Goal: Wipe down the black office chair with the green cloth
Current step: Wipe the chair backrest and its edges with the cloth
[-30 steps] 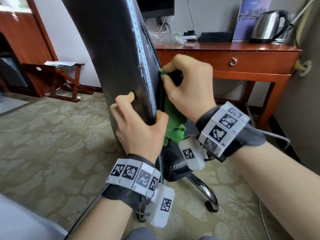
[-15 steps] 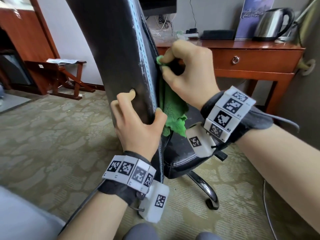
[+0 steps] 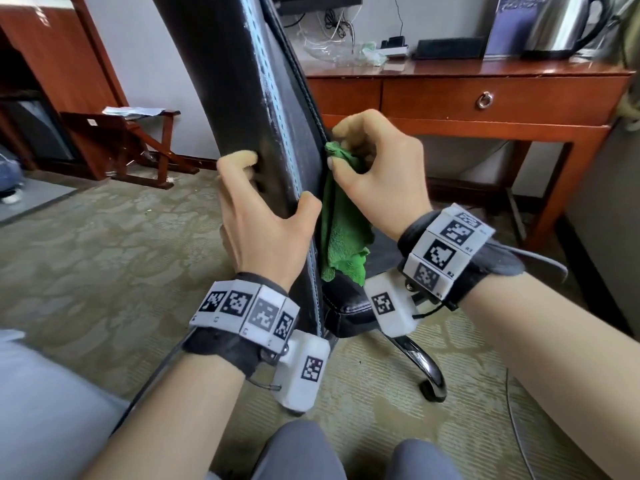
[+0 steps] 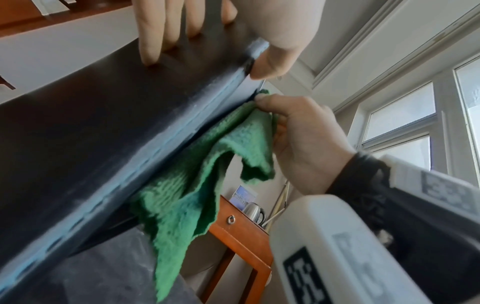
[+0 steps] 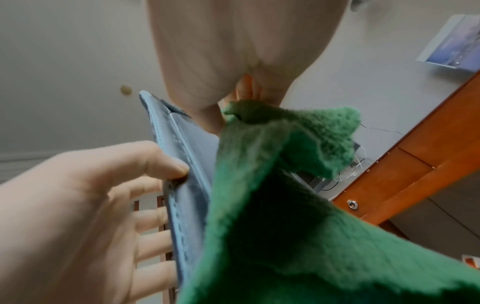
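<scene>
The black office chair's backrest (image 3: 242, 98) stands tilted before me, its seat (image 3: 349, 306) low behind my wrists. My left hand (image 3: 277, 188) grips the backrest's side edge, fingers on the back face and thumb on the stitched edge (image 4: 202, 115). My right hand (image 3: 346, 150) pinches the top of the green cloth (image 3: 343, 233) and holds it against the edge on the front side, just above my left thumb. The rest of the cloth (image 4: 187, 195) hangs loose down to the seat. In the right wrist view the cloth (image 5: 285, 195) fills the foreground beside the chair edge (image 5: 182, 164).
A wooden desk (image 3: 485, 98) with a drawer stands close behind the chair, carrying a steel kettle (image 3: 564, 22) and cables. A chrome chair leg (image 3: 422, 365) reaches over the carpet. A folding luggage rack (image 3: 138, 140) stands at the left wall. My knees (image 3: 301, 452) are below.
My right hand slid the cloth up the backrest's edge, then back down, and is now closer to my left thumb. The left hand has kept its grip.
</scene>
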A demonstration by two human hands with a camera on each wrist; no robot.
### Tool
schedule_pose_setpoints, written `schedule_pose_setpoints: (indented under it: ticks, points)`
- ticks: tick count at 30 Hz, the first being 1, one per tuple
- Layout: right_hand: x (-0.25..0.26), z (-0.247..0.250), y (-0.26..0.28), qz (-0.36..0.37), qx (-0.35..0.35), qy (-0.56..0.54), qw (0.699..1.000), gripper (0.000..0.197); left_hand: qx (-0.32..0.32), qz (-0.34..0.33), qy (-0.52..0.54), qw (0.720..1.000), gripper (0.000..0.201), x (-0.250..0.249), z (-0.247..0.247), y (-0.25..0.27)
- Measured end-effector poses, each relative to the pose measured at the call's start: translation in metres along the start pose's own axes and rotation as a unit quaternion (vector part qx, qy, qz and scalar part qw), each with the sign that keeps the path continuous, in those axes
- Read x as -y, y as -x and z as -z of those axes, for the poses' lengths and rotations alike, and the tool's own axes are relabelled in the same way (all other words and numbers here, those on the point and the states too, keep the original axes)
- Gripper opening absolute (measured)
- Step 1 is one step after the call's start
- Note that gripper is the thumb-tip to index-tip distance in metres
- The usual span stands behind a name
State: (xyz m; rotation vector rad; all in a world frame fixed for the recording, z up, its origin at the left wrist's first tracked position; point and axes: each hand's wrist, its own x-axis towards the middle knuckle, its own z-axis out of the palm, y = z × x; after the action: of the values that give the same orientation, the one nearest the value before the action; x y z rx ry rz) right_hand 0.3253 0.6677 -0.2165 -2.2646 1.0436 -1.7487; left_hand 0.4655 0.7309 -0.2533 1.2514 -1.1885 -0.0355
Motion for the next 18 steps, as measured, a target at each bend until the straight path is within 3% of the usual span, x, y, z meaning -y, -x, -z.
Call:
schedule_pose_setpoints:
  ticks: [4, 9, 14, 18]
  points:
    - [0.0, -0.002, -0.002, -0.04, 0.014, -0.012, 0.999, 0.013, -0.02, -0.052, 0.012, 0.998, 0.071, -0.019, 0.008, -0.011]
    - [-0.005, -0.006, -0.012, -0.021, 0.024, -0.06, 0.998, 0.005, -0.077, -0.111, 0.023, 0.991, 0.071, -0.044, 0.013, -0.05]
    - [-0.022, -0.015, -0.025, -0.005, 0.092, -0.135, 0.987, 0.006, -0.087, -0.118, 0.016, 0.989, 0.064, -0.042, 0.019, -0.076]
    - [-0.029, -0.019, -0.04, 0.018, 0.134, -0.208, 0.969, 0.005, -0.092, -0.064, 0.001, 0.994, 0.081, -0.035, 0.021, -0.088]
